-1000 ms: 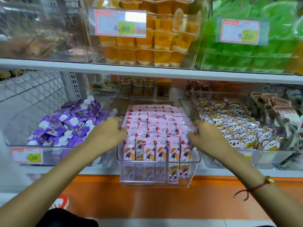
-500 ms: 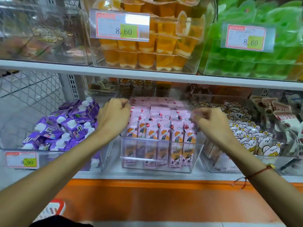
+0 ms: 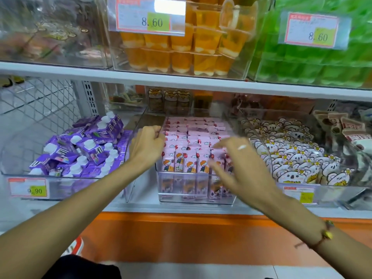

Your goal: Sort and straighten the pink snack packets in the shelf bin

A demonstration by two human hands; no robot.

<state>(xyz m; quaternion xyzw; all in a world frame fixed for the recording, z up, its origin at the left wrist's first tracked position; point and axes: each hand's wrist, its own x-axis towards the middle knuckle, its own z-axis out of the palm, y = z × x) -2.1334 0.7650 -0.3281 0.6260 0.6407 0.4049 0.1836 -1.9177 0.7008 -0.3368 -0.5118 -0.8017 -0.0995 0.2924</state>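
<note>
upright pink snack packets (image 3: 189, 141) fill clear bin (image 3: 196, 196), left hand (image 3: 148, 147) clenched on its rim, right hand (image 3: 239, 168) released

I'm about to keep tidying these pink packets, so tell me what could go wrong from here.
The clear bin sits right at the shelf's front edge, and the left hand grips its left wall; a tug could slide it off. The right hand, blurred, hangs over the upright front row of pink packets and could topple them. Its forearm is close to the neighbouring koala packets and might knock them askew.
</note>
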